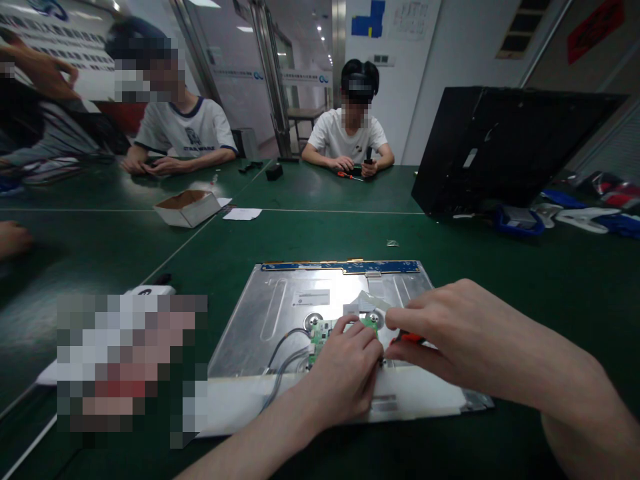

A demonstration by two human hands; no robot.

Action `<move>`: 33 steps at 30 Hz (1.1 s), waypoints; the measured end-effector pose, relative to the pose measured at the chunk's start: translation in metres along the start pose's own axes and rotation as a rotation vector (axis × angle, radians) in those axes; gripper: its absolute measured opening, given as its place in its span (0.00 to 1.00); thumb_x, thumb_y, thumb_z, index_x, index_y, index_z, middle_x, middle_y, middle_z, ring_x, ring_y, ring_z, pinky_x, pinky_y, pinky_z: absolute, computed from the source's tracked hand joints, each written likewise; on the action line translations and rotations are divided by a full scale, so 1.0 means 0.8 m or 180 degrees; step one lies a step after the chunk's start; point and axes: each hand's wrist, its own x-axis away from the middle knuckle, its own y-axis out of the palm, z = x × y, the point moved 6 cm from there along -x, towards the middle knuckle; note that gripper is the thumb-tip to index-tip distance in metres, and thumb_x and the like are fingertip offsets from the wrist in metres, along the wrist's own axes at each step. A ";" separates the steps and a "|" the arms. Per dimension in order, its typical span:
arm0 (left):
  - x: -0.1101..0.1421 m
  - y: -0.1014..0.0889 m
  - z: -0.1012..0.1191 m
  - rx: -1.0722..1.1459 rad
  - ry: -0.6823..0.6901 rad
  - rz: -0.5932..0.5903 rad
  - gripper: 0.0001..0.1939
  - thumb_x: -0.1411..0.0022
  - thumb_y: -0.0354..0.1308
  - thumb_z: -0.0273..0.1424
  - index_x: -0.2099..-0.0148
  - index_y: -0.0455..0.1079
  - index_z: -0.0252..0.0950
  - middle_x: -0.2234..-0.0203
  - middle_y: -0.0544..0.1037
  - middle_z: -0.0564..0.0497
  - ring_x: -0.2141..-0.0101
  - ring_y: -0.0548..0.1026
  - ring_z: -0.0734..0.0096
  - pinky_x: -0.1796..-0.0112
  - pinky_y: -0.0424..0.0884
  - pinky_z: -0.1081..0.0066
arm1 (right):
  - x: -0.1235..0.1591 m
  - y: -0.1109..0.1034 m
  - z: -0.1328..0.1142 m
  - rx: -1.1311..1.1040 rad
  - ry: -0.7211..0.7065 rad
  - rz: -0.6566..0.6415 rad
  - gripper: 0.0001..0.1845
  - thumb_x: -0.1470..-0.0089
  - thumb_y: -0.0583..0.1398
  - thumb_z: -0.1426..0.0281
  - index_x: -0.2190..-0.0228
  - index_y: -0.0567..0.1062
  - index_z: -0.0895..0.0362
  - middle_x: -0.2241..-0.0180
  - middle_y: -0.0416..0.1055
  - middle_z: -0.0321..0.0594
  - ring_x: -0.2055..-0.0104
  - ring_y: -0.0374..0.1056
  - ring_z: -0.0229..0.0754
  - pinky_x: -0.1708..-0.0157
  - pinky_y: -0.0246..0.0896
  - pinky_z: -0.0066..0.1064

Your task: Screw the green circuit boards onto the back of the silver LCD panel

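Observation:
A metal-backed flat display panel (pixel 250 320) lies on the green table in front of me, with a white strip along its near edge. A small green circuit board (pixel 320 337) sits on its middle, with grey cables (pixel 287 367) running from its left side. My left hand (pixel 350 360) rests over the board's right part, fingers curled and closed; what they pinch is hidden. My right hand (pixel 435 327) is closed round the orange-and-black handle of a screwdriver (pixel 411 337), just right of my left hand. Most of its shaft is hidden.
A large black monitor-like casing (pixel 500 147) stands at the back right, beside a blue tray (pixel 517 220). An open cardboard box (pixel 187 210) and white paper (pixel 243 213) lie at the back left. Two people sit across the table; another person's hand (pixel 13 240) is at left.

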 end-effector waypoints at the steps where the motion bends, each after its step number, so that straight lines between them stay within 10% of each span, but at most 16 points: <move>1: 0.000 0.000 0.000 -0.0013 0.0000 0.0018 0.12 0.42 0.53 0.27 0.55 0.69 0.38 0.58 0.76 0.45 0.54 0.72 0.56 0.46 0.57 0.53 | 0.000 0.000 0.000 0.0011 -0.0006 0.0013 0.02 0.39 0.55 0.68 0.63 0.69 0.50 0.75 0.72 0.30 0.76 0.65 0.38 0.77 0.46 0.29; 33: 0.001 0.003 -0.002 -0.0072 -0.0012 0.0035 0.09 0.42 0.54 0.27 0.58 0.69 0.37 0.60 0.76 0.45 0.55 0.72 0.57 0.46 0.58 0.54 | 0.001 0.003 0.005 0.0039 0.0118 0.0026 0.03 0.40 0.57 0.65 0.64 0.66 0.50 0.74 0.72 0.30 0.76 0.65 0.40 0.78 0.45 0.29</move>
